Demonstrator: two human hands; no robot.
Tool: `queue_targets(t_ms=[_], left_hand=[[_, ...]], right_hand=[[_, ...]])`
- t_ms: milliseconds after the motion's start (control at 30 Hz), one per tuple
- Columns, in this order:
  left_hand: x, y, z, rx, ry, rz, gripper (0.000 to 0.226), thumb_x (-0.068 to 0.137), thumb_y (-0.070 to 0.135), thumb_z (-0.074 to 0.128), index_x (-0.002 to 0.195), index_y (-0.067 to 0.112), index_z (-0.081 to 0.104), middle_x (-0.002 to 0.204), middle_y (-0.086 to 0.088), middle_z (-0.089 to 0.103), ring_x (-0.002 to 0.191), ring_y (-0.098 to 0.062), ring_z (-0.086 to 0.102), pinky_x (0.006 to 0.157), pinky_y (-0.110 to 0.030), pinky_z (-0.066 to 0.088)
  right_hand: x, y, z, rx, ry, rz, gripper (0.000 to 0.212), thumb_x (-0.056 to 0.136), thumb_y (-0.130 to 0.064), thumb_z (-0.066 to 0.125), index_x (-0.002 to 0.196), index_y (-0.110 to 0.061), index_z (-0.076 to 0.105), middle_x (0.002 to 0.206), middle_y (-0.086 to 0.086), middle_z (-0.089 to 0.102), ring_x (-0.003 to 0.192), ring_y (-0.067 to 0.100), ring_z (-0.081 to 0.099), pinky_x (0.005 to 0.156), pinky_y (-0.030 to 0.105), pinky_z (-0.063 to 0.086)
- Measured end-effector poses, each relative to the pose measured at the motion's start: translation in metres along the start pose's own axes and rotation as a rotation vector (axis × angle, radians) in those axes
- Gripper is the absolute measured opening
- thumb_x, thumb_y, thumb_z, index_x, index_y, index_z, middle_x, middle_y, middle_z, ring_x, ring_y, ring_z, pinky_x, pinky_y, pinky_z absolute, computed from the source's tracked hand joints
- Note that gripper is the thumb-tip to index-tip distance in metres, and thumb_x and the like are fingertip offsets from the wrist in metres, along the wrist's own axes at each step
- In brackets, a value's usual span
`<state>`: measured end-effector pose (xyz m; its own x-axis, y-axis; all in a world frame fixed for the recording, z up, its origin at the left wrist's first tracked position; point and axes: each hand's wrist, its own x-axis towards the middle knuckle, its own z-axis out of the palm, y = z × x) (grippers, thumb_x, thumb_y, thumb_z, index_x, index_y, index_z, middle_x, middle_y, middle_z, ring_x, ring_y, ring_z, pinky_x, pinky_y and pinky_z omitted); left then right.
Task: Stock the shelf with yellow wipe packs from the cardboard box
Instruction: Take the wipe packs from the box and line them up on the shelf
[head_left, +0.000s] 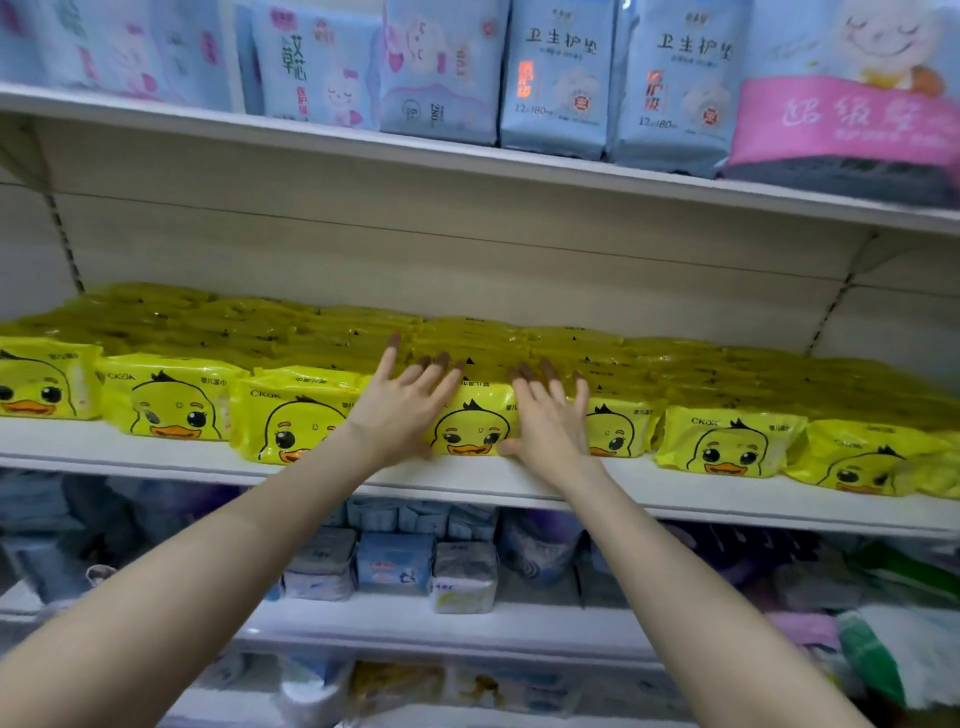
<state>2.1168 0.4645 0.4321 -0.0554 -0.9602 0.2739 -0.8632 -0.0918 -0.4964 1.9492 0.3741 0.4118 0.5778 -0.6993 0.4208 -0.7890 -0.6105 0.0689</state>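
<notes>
We press a wipe pack (470, 426) into the front row of a nearly full shelf (156, 453).
Our left hand (410, 402) and right hand (545, 421) lie flat on it, fingers straight and spread, gripping nothing; it stands at the shelf's front edge, mid-row. Other packs (171, 400) fill the shelf from back to front, so we judge the stocking almost done. The cardboard box is out of view, so we cannot tell what remains.

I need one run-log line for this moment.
left hand: open, pressing yellow wipe pack left side | right hand: open, pressing right side | pack: front row, shelf
</notes>
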Motion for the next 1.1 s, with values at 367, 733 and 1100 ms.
queue_targets(t_ms=[367,733,1100], left_hand=[[-0.004,-0.004,0.004,-0.018,0.016,0.037,0.089,0.09,0.034,0.056,0.148,0.003,-0.003,0.153,-0.015,0.021,0.138,-0.027,0.032,0.111,-0.058,-0.01],[0.006,0.001,0.006,0.028,-0.022,0.004,0.066,0.096,0.015,0.041,0.148,0.0,0.003,0.155,-0.02,0.014,0.142,-0.03,0.024,0.108,-0.061,-0.013],[0.014,0.004,0.007,0.082,-0.086,-0.026,0.086,0.091,0.033,0.055,0.148,0.002,-0.002,0.157,-0.018,0.01,0.143,-0.029,0.022,0.105,-0.061,-0.016]], right_hand=[[-0.013,-0.012,-0.003,-0.056,0.018,0.051,0.09,0.077,-0.044,0.07,0.147,-0.023,0.018,0.151,-0.002,0.031,0.142,0.025,0.018,0.113,0.051,-0.002],[-0.004,0.0,0.0,-0.08,0.011,0.014,0.081,0.079,-0.048,0.066,0.145,-0.027,0.024,0.151,-0.005,0.034,0.145,0.024,0.01,0.111,0.052,-0.001],[-0.002,0.002,0.003,-0.063,0.042,-0.001,0.08,0.08,-0.049,0.065,0.145,-0.025,0.026,0.148,-0.003,0.039,0.144,0.025,0.016,0.111,0.051,-0.001]])
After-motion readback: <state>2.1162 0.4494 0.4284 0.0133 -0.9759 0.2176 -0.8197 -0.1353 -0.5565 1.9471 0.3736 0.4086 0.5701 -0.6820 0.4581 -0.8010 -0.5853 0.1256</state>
